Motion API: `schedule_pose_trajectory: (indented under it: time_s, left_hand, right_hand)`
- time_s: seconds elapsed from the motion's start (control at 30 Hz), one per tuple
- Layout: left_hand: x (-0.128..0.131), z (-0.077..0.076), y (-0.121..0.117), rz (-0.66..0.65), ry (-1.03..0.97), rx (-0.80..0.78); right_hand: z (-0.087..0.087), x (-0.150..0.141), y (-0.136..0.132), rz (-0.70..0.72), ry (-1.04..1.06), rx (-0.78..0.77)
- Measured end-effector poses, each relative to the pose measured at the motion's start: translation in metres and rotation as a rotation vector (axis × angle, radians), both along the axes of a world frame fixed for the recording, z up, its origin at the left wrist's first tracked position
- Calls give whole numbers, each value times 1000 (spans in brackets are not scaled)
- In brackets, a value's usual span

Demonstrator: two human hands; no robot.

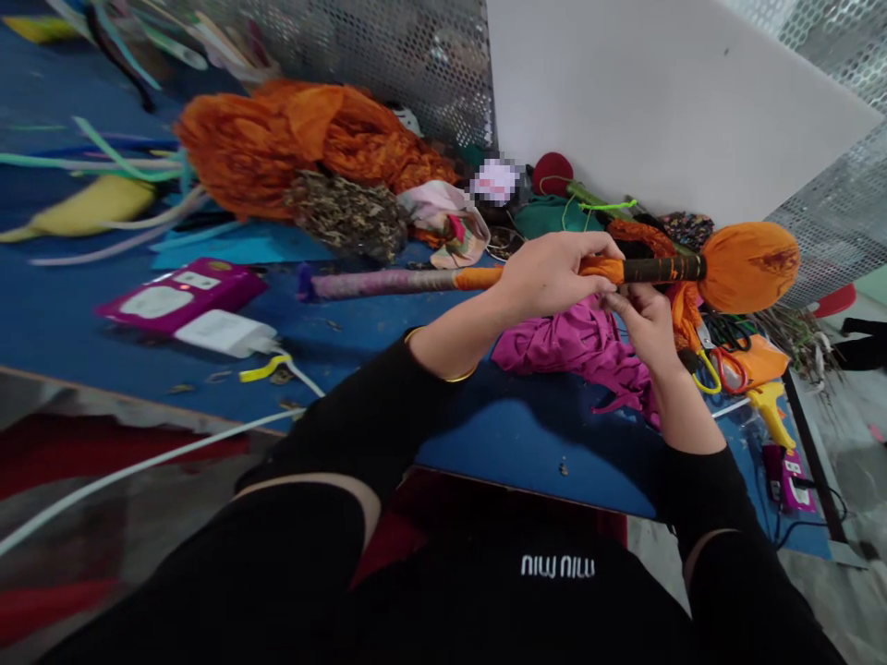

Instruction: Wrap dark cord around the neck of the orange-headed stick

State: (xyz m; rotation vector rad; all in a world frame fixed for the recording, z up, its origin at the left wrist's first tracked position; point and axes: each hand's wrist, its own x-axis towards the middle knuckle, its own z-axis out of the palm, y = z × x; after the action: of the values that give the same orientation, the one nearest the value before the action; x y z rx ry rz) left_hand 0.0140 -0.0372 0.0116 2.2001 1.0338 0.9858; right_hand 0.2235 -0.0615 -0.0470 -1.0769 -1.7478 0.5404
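Note:
A long cloth-wrapped stick (394,284) lies level above the table, mauve and grey at its left end, then orange, then dark brown. On its right end sits a round orange cloth-covered head (748,268). My left hand (544,272) is wrapped round the orange stretch of the stick. Just right of it, my right hand (648,323) pinches at the stick's lower side, where the brown band begins. What its fingertips hold is too small to make out. Bunched magenta cloth (568,351) lies below both hands.
Crumpled orange fabric (305,139) and a brown dried bundle (350,217) lie at the back. Left are a purple box (180,296) and white plug (225,332) with a cable. Right are scissors (731,369) and a yellow glue gun (771,411). A white panel (644,102) stands behind.

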Motion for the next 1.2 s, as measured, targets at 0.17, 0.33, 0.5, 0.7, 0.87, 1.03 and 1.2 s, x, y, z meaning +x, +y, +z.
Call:
schedule_pose_trajectory:
  time_s: [0.17, 0.33, 0.5, 0.7, 0.87, 1.03, 1.2]
  left_hand:
    - [-2, -2, 4, 38, -65, 18]
    - [4, -8, 7, 34, -53, 2]
    - [13, -14, 6, 16, -8, -44]
    - [20, -14, 1, 41, -15, -80]
    - [25, -17, -6, 74, -12, -92]
    - [28, -21, -3, 86, 27, -110]
    - [27, -16, -2, 129, 216, -89]
  right_hand:
    - [9, -6, -16, -165, -155, 337]
    - [8, -15, -19, -41, 16, 548]
    - [6, -32, -18, 91, 521, 283]
    - [14, -39, -24, -82, 637, 66]
    - [17, -44, -37, -160, 616, 79]
    - [14, -50, -42, -181, 599, 68]
    - [13, -48, -38, -132, 613, 52]
